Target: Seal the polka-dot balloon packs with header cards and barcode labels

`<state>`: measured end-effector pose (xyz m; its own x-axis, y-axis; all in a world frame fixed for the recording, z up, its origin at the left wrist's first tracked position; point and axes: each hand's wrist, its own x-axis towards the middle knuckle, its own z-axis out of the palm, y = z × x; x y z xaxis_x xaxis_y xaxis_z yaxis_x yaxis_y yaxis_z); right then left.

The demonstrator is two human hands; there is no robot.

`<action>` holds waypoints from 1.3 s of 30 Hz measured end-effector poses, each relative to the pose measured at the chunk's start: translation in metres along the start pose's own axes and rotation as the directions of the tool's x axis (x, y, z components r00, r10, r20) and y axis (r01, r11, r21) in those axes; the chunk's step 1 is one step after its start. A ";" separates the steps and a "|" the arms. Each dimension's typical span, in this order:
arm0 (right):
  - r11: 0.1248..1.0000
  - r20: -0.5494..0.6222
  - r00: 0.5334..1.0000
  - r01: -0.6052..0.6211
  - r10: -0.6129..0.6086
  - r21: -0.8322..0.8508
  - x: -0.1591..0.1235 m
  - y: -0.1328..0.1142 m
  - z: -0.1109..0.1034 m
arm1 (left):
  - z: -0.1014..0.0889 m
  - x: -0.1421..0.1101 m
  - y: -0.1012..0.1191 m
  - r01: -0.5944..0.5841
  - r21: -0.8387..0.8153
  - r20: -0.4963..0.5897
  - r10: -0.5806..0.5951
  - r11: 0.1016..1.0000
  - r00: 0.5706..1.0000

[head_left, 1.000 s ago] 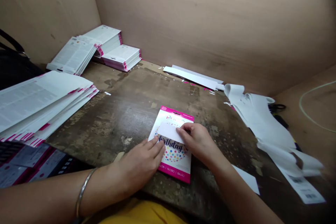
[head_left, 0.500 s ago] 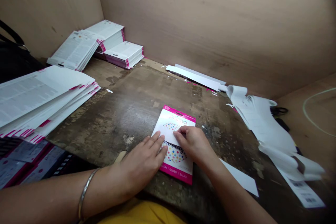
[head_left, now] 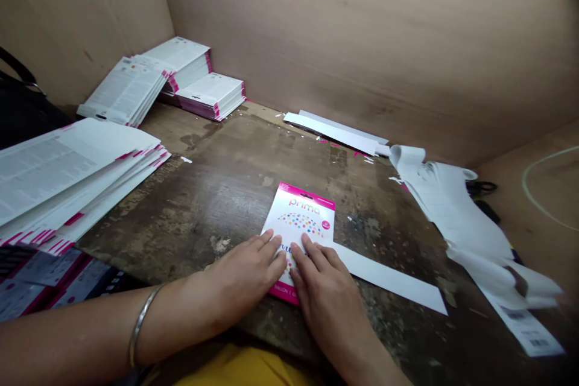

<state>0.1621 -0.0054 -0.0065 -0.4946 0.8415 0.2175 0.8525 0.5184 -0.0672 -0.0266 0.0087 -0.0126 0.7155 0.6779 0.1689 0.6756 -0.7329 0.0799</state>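
Note:
A white and pink balloon packet (head_left: 296, 226) lies face up on the table, with the word "prima" and coloured dots on its front. My left hand (head_left: 246, 274) rests on the packet's left edge, palm down and fingers stretched out. On its lower right part lies my right hand (head_left: 328, 295), also flat, with fingers extended and the tips on the middle of the front. The two hands cover much of the packet's lower half. From its right side a plain white strip (head_left: 393, 274) stretches over the table.
Stacks of similar packets (head_left: 212, 93) stand in the back left corner. A fanned pile (head_left: 81, 175) sits at the left edge. White strips (head_left: 335, 131) lie along the back wall. Crumpled label paper (head_left: 473, 220) runs down the right side, near scissors (head_left: 482, 187).
My right hand has gone from a pinch over the packet's middle to lying flat lower down. More of the dotted front and the white strip shows. The left hand stays in place.

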 end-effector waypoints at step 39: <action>0.651 -0.033 0.781 -0.495 0.623 0.576 -0.005 0.015 -0.022 | -0.025 0.021 0.021 0.267 -0.847 0.471 -0.417 -0.459 0.777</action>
<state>0.1809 -0.0055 0.0132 0.1506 0.9756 0.1598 0.7021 0.0082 -0.7120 -0.0020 0.0064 0.0172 0.3579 0.8596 -0.3647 -0.2702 0.4692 0.8407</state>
